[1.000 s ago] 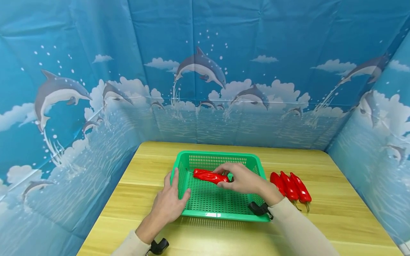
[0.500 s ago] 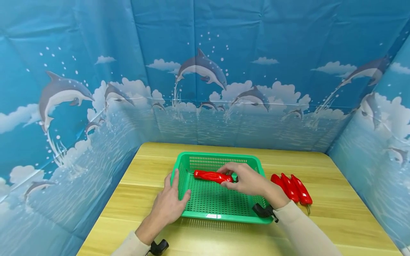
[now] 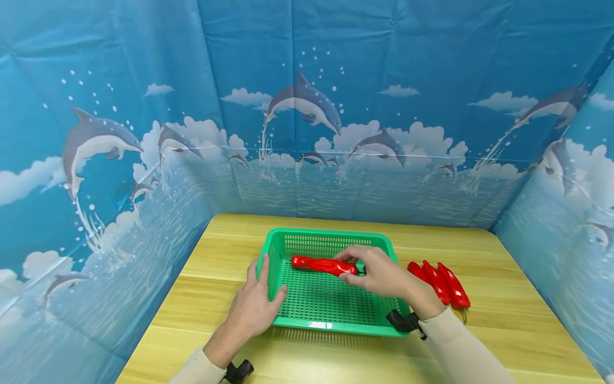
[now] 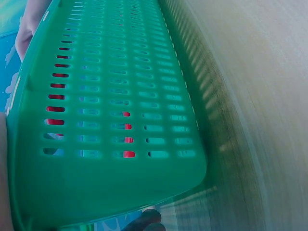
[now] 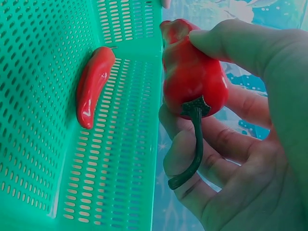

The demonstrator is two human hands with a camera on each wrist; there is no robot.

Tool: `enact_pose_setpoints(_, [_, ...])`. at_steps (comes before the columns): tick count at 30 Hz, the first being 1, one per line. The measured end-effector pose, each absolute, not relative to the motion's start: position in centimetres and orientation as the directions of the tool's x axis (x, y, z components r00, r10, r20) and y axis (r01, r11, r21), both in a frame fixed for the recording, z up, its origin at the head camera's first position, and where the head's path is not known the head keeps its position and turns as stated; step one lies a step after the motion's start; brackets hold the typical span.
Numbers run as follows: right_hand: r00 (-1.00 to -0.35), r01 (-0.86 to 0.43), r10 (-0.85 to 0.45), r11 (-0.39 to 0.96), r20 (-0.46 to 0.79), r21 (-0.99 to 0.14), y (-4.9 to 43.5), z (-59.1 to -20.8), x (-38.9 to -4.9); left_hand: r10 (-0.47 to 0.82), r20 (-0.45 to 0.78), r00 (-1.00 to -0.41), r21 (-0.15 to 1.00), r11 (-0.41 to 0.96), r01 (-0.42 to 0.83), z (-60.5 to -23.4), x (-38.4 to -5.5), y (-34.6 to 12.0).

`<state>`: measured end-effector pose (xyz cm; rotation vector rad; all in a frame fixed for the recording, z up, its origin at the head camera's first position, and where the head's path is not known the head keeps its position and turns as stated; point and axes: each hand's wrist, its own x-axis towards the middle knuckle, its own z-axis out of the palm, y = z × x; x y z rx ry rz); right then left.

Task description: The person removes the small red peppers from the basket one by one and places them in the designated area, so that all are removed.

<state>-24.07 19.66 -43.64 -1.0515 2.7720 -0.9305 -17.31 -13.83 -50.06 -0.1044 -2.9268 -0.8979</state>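
A glossy red pepper with a green stem (image 5: pixel 192 82) is pinched between the thumb and fingers of my right hand (image 3: pixel 384 272), over the basket in the head view. The green slotted basket (image 3: pixel 331 326) stands on the table. Another red pepper (image 5: pixel 94 86) lies inside along the far side; in the head view the two peppers overlap in line, so where one ends is hard to see. My left hand (image 3: pixel 254 306) rests on the basket's left rim with fairly straight fingers. Through the slots in the left wrist view, bits of red (image 4: pixel 56 97) show.
Three red peppers (image 3: pixel 453 285) lie side by side on the wooden table (image 3: pixel 192 298), right of the basket and near my right forearm. A blue dolphin-print curtain (image 3: pixel 307 176) encloses the table's back and sides.
My right hand has shifted slightly right with the pepper it holds, uncovering more of the red inside the basket. The left hand has stayed on the rim.
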Motion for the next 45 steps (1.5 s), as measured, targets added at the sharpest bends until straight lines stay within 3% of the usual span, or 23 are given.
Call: enact_pose_setpoints(45, [-0.817,-0.544,-0.548,0.631,0.179,-0.553,22.2,-42.9,-23.0,0.037,0.086,-0.996,0.556,0.828,0.079,-49.8,-17.4,-13.7])
